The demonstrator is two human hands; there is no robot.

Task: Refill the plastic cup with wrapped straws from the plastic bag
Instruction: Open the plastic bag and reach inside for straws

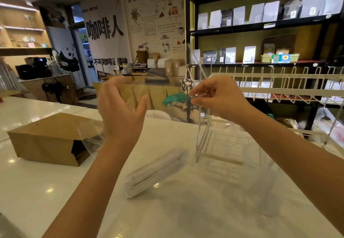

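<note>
1. The right hand [216, 96] is raised above the white counter [37, 191], its thumb and fingertips pinched narrowly on something thin and clear; it is too blurred to name for certain.
2. The left hand [119, 111] is lifted beside it, well apart, with fingers spread wide and holding nothing; its fingertips are smeared by motion blur.
3. A bundle of wrapped straws [156, 172] in white paper lies flat on the counter between the two forearms, slanting from lower left to upper right.
4. A faint transparent film, possibly the plastic bag, seems to hang around the straws; its edges cannot be traced.
5. A clear acrylic stand [210, 144] sits on the counter just right of the straws.
6. A brown paper bag [48, 140] lies on its side at the left, open end towards the straws.
7. The plastic cup cannot be made out.
</note>
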